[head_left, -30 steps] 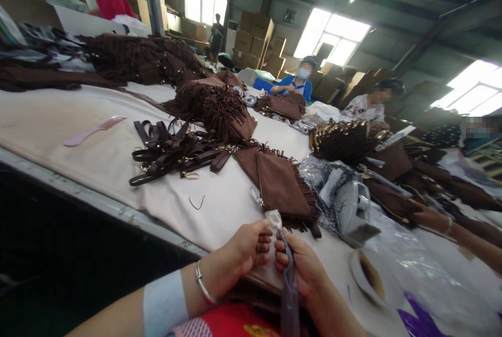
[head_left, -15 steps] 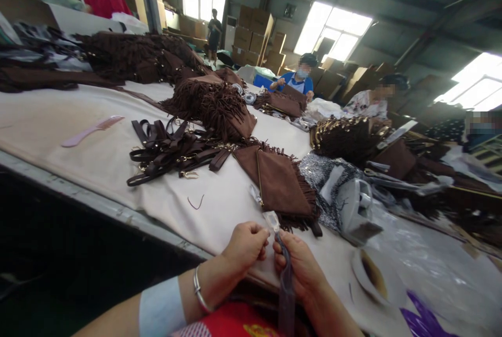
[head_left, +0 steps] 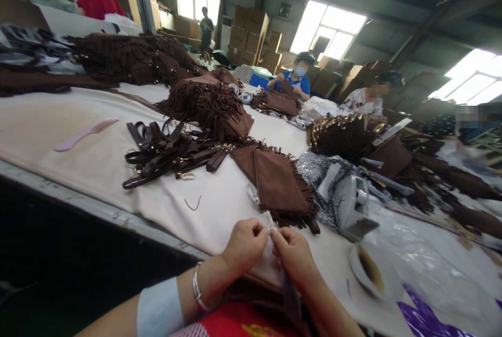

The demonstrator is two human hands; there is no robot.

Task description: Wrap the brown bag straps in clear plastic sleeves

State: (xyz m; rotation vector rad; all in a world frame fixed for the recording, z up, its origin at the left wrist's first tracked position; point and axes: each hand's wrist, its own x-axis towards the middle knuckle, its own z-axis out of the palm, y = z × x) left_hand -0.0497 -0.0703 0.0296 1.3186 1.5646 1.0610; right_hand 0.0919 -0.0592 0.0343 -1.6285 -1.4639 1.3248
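My right hand (head_left: 294, 256) is closed round a dark strap (head_left: 291, 298) that hangs down toward my lap. A whitish, filmy wrapping (head_left: 266, 218) covers the strap's upper end. With thumb and fingers pinched, my left hand (head_left: 245, 243) meets the right one at this wrapping. The fingers hide the end of the strap. Just beyond my hands lies a brown fringed pouch (head_left: 280, 182) with a gold zip. Left of it, dark straps with gold clips (head_left: 168, 151) lie in a heap.
A pink comb (head_left: 86, 134) and a loose thread (head_left: 193, 203) lie on the pale cloth. To the right stand a grey tape dispenser (head_left: 353, 203) and a tape roll (head_left: 366, 271). Fringed bags (head_left: 207, 104) are piled farther back. Co-workers (head_left: 292, 83) are across the table.
My right hand has moved up to the wrapped end of the strap, and the fingers of both hands now meet there. The view has shifted slightly.
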